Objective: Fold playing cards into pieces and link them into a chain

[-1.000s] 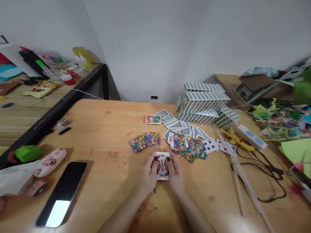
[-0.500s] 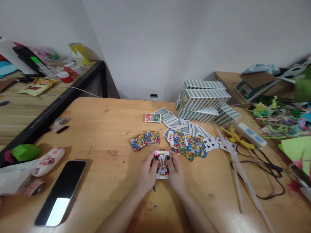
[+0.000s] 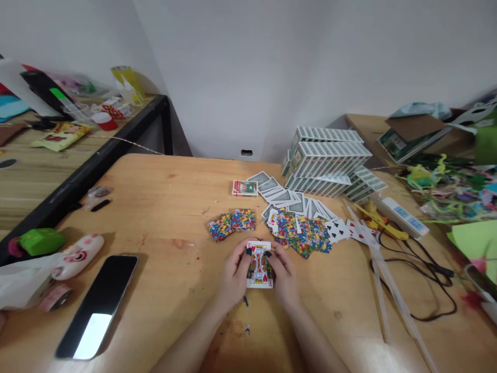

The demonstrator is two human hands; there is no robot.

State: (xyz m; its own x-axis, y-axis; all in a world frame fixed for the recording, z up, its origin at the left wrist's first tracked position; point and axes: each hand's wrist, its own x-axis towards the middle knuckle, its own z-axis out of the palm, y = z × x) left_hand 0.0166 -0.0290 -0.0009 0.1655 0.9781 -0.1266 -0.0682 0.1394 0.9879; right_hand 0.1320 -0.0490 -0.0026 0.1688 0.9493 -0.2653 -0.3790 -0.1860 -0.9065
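A king of hearts playing card [image 3: 260, 267] faces up between my two hands, close to the front of the table. My left hand [image 3: 235, 272] is closed on its left edge, thumb on the face. On the right edge, my right hand [image 3: 284, 272] grips it the same way. Whether more cards lie beneath it is hidden. Just beyond my hands, a small spread of colourful-backed cards [image 3: 233, 224] lies at left. A larger colourful spread [image 3: 301, 233] lies at right, overlapping grey-backed cards [image 3: 285, 197]. A red and green card box [image 3: 245, 188] sits behind.
Stacked striped boxes [image 3: 330, 160] stand at the back right. A power strip [image 3: 404, 216], a yellow glue gun [image 3: 382, 223], clear glue sticks [image 3: 388, 280] and a black cable [image 3: 435, 316] lie on the right. A phone [image 3: 99, 305] and a squishy toy [image 3: 78, 256] are on the left.
My right thumb has shifted outward toward the card's right edge, showing more of the king's face. My right hand has moved slightly right. The cards on the table stay put.
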